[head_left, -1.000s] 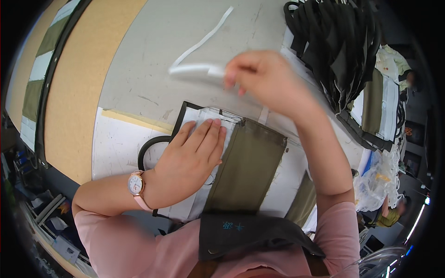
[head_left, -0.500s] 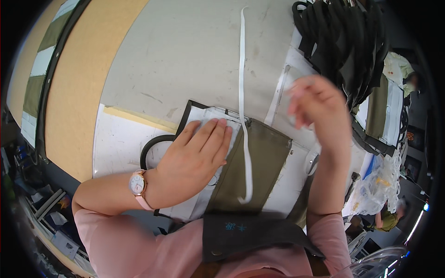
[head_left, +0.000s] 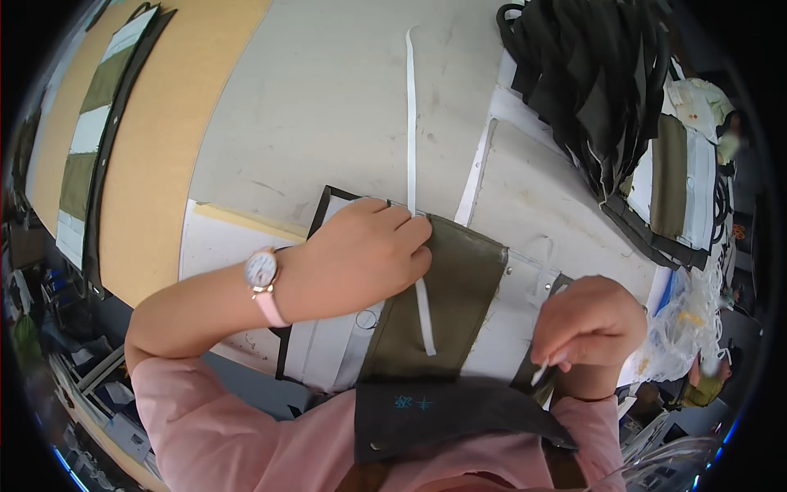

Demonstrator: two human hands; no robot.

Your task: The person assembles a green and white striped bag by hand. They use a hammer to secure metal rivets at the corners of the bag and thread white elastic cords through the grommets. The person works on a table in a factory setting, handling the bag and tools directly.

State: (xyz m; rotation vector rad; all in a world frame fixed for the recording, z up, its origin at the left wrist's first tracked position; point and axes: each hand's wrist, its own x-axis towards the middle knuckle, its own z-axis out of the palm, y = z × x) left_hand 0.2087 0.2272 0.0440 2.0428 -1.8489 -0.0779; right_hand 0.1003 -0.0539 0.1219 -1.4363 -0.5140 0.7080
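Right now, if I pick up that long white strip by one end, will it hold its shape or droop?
The white strip would probably droop: it is thin and narrow and lies flat across the olive fabric panel. It looks very light, so it could slide or flutter once the left hand pinning it lifts.

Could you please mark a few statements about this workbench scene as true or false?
1. The left hand presses flat on the fabric panel. True.
2. A white strip lies along the table and crosses the olive part of the panel. True.
3. The right hand rests on the white strip. False: it is apart from the strip, at the panel's right edge, pinching a small white piece.
4. The wristwatch is on the right wrist. False: it is on the left wrist, with a pink band.
5. A pile of dark fabric pieces lies at the far right of the table. True.
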